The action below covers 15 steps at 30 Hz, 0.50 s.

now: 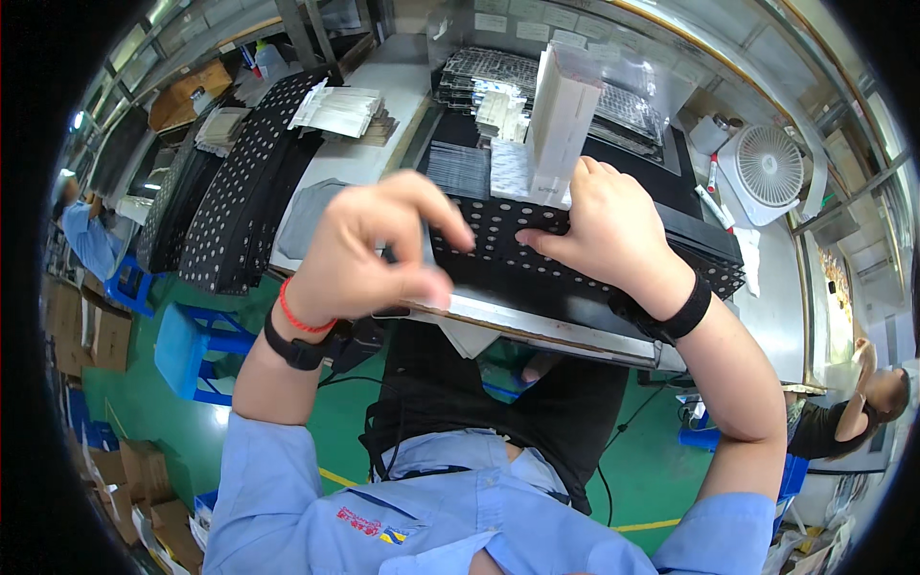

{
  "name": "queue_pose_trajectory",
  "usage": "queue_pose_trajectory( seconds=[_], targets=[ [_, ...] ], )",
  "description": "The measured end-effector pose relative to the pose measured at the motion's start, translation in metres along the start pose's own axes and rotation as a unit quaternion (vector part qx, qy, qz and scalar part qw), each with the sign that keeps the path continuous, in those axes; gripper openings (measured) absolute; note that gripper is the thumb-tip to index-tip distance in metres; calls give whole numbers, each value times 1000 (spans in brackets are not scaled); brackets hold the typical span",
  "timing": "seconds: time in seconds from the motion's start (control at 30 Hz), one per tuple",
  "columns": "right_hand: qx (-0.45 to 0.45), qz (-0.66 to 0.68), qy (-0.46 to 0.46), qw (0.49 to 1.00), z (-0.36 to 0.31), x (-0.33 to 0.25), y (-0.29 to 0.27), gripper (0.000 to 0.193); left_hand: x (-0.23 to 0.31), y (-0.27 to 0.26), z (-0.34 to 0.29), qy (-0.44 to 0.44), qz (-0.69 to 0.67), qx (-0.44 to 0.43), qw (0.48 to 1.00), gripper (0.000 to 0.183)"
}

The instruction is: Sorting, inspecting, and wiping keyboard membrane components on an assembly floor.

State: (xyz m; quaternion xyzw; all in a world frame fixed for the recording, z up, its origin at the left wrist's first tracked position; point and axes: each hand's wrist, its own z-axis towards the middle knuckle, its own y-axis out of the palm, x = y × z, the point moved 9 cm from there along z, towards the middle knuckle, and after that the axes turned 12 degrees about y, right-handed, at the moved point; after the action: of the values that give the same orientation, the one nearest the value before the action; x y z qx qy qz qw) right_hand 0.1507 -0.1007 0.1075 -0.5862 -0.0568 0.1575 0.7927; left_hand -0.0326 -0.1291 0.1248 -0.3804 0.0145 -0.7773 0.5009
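My left hand (369,244) hangs over the front edge of the bench, slightly blurred, with thumb and fingers curved apart and nothing seen between them. Across from it, my right hand (613,225) is over a black strip with rows of light dots (494,228). Its thumb points left, away from the fingers, whose tips are partly hidden beside a tall white box (565,129). Whether they touch the box, I cannot tell. The box stands upright behind the strip. To its left are a pale patterned block (509,171) and a row of thin grey strips (458,169).
Behind lie stacks of metal-like grid sheets (489,72) and white packets (500,107). More dotted black strips (244,182) and white papers (337,109) lie left. A white fan (764,171) and markers (713,206) stand right. A blue stool (187,350) is at left; other people are at both sides.
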Motion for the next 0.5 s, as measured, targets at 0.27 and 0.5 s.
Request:
queue_pose_trajectory(
  seconds=[0.27, 0.5],
  targets=[
    [10, 9, -9, 1000, -6, -2, -3, 69, -31, -1, 13, -68, 372, 55, 924, 24],
    [17, 15, -4, 1000, -5, -2, -5, 62, -29, 2, 26, -58, 380, 52, 922, 17]
  ],
)
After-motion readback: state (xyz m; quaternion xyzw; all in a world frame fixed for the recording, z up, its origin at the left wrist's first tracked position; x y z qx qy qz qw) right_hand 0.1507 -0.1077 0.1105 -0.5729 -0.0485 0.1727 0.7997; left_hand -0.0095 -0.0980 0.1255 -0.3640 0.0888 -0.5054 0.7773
